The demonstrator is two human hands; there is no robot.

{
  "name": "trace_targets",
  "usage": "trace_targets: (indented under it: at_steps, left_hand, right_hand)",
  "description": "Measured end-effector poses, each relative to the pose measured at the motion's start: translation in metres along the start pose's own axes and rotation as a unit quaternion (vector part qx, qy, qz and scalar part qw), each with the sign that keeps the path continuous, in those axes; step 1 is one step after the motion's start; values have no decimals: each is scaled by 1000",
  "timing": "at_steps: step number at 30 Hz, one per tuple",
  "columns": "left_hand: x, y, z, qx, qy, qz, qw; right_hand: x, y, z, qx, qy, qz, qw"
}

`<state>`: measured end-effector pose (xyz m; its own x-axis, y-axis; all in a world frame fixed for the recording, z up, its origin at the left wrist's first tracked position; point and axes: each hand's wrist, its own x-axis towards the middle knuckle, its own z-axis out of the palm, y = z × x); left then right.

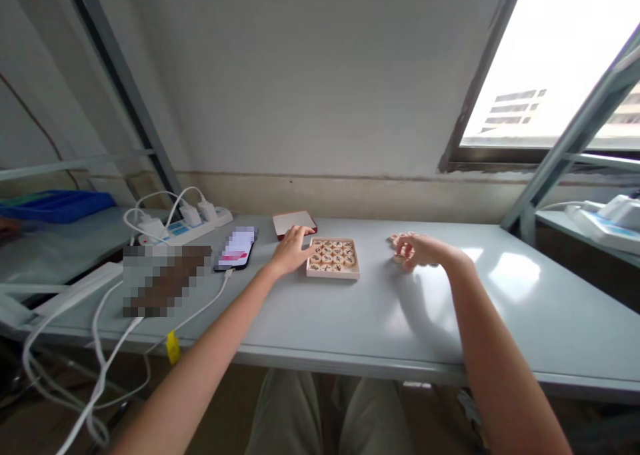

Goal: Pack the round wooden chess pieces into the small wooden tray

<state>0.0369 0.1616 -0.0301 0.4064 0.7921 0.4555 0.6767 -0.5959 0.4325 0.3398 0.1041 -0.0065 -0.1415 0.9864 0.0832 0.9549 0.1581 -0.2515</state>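
Caution: the white charging cable (200, 314) runs beside the left forearm (200, 375); a snag there could drag the phone (237, 248). The left hand (290, 250) has its fingers open and loosely spread, thumb at the left wall of the tray (333, 274); sideways pressure could skew the tray and jar its round pieces (337, 259). The fingers of the right hand (406, 250) are curled over loose pieces (399, 258) right of the tray; whether one is gripped cannot be told. An uneven pinch could drop or scatter them.

Surroundings: a power strip (193, 230) lies left of the phone. The red-edged lid (294, 222) obstructs rearward left-hand travel. Right fingers partly mask the loose pieces.
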Motion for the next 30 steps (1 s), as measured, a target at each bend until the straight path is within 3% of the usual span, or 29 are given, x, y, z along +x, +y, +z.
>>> trace_targets:
  at_steps: [4,10,12,15,19,24,30]
  left_hand:
    - [33,-29,24,-80,-74,-24,994]
    - [34,-37,43,-113,-73,5,991]
    - [30,-40,43,-118,-64,9,991]
    - [26,-41,42,-123,-55,7,991]
    - [25,-39,43,-111,-41,3,993]
    - [25,-37,44,-98,-29,4,995]
    - [24,-38,44,-101,-21,5,995]
  right_hand:
    - [2,-12,4,-48,-30,71,996]
    - [2,-35,1,-157,-35,128,979]
    - [4,-40,-1,-117,-26,102,988]
    - [8,-52,1,6,-5,-3,1000]
    - [14,-75,14,107,-2,-123,987]
    - [16,-85,26,116,-66,-154,979]
    - [11,-82,22,97,-83,-164,978]
